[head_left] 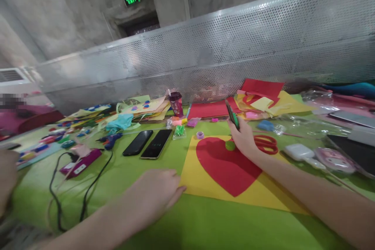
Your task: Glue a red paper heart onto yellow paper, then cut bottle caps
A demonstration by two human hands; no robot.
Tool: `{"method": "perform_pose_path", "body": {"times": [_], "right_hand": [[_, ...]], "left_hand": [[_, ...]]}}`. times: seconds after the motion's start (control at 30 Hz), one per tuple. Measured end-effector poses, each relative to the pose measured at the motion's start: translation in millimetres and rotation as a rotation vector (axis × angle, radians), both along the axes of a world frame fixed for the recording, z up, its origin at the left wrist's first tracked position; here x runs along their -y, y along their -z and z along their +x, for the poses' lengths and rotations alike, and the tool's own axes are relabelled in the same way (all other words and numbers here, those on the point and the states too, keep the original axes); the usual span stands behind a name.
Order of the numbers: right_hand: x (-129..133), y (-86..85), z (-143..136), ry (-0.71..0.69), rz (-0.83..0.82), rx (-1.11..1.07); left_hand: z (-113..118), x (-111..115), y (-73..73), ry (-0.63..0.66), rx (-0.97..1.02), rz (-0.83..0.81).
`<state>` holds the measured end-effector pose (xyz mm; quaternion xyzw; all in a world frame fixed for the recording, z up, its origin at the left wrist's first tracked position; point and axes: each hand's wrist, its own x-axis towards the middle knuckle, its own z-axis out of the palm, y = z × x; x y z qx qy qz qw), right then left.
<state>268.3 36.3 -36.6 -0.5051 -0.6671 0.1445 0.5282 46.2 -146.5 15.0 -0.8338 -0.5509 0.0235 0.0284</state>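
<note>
A red paper heart (pixel 228 168) lies on a yellow sheet (pixel 191 179). Above its right lobe, my right hand (pixel 243 136) is closed around a slim dark tool with a green part (pixel 233 119), pointing up and away; its exact kind is unclear. A small round green piece (pixel 230 145) shows just below those fingers. Red-handled scissors (pixel 268 143) lie at the right of that hand. At the sheet's left edge, my left hand (pixel 159 189) is blurred with its fingers curled in; I make out nothing in it, and its palm is hidden.
Two phones (pixel 156 144) lie left of the sheet. A purple power strip (pixel 80 164) with black cables and a blue glue gun (pixel 111 140) are farther left. A dark cup (pixel 175 103) stands behind, before a perforated metal screen (pixel 205 50). Another person's arm (pixel 7 179) blurs at the left edge.
</note>
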Motion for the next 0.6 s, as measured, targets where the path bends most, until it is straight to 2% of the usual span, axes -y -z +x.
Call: {"method": "perform_pose_path", "body": {"times": [0.03,0.07,0.13,0.17,0.23,0.33,0.43,0.53,0.6], "right_hand": [[0,-0.1,0,0.001,0.001,0.01],[0,-0.3,0,0.002,0.001,0.019],[0,-0.5,0,0.002,0.002,0.038],[-1,-0.5,0,0.001,0.002,0.048],[-2,-0.3,1,-0.002,0.006,0.069],[-4,0.5,1,-0.013,0.014,0.101],[-6,1.2,1,-0.023,0.018,0.123],[-6,1.7,0,-0.028,0.015,0.131],[-7,2.4,0,-0.03,0.014,0.134]], "left_hand": [[5,-4,-2.1,-0.005,-0.078,0.022],[12,-12,-2.3,0.0,-0.071,0.045],[24,-33,2.9,0.082,0.056,0.076],[30,-44,7.4,0.131,0.139,0.048],[38,-62,16.8,0.128,0.264,-0.037],[42,-65,22.7,0.076,0.335,-0.132],[33,-34,18.5,0.03,0.365,-0.139],[4,23,22.0,-0.056,0.355,-0.157],[-26,67,35.1,-0.096,0.285,-0.112]]}}
